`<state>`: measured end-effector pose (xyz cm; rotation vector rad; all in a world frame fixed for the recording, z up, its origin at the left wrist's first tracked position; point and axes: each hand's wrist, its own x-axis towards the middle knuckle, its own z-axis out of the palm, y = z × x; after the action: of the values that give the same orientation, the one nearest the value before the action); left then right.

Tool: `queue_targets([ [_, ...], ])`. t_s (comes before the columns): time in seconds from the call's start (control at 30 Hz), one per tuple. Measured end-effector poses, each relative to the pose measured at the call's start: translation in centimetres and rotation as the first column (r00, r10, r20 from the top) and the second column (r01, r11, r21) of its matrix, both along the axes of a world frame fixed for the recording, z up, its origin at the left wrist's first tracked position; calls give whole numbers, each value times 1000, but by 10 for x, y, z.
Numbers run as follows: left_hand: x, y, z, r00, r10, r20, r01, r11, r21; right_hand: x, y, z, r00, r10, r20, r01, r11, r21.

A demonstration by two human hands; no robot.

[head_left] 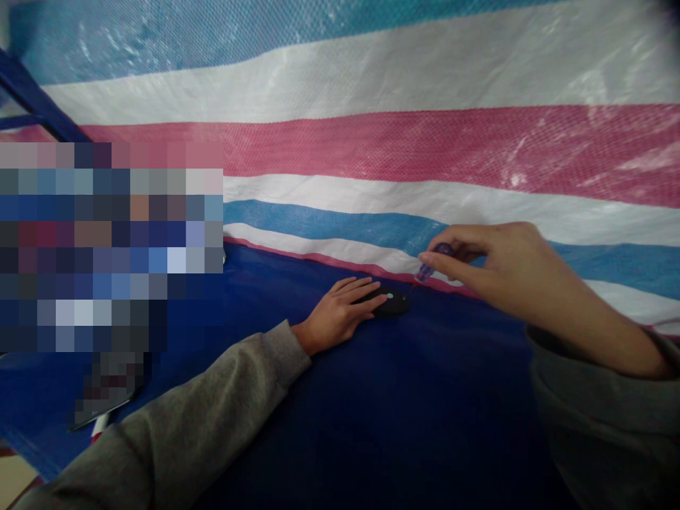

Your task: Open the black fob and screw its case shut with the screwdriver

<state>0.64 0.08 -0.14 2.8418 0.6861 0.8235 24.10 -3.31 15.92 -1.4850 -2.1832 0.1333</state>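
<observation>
A dark oval object, which looks like a computer mouse (pixel 397 303) lying underside up, rests on the blue surface beside the striped sheet. My left hand (pixel 345 312) holds it down, fingers stretched across its left part and thumb along the near side. A small pale round spot shows by the index fingertip. Above its right end, my right hand (pixel 478 262) pinches a small screwdriver (pixel 426 271) with a see-through purple handle between thumb and fingers. The screwdriver tilts down toward the mouse; whether its thin tip touches is too small to tell.
A plastic sheet (pixel 372 149) striped blue, white and pink hangs behind the blue surface (pixel 361 425). A blue frame bar (pixel 47 99) stands at the upper left. Blurred squares cover the left side. Beneath them, a dark flat thing's edge (pixel 106 412) and a white-and-red object (pixel 100 426) show.
</observation>
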Motion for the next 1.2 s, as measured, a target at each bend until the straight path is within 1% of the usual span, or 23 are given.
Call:
queue_targets([
  [0.2, -1, 0, -2, 1000, -3, 4, 3, 1000, -3, 0, 1, -2, 1000, 1, -11, -1, 1000, 0],
  [0.47, 0, 0, 0, 1000, -8, 13, 8, 1000, 6, -1, 1, -2, 1000, 1, -2, -1, 1000, 3],
  [0.8, 0, 0, 0, 1000, 1, 12, -1, 1000, -3, -2, 4, -7, 1000, -1, 18, 1, 999, -35],
  [1.0, 0, 0, 1, 1000, 2, 6, -2, 1000, 1, -5, 6, -10, 999, 25, 27, -23, 998, -56],
  [1.2, 0, -1, 3, 1000, -5, 1, 5, 1000, 10, -4, 7, -12, 998, 35, 50, -34, 999, -13],
])
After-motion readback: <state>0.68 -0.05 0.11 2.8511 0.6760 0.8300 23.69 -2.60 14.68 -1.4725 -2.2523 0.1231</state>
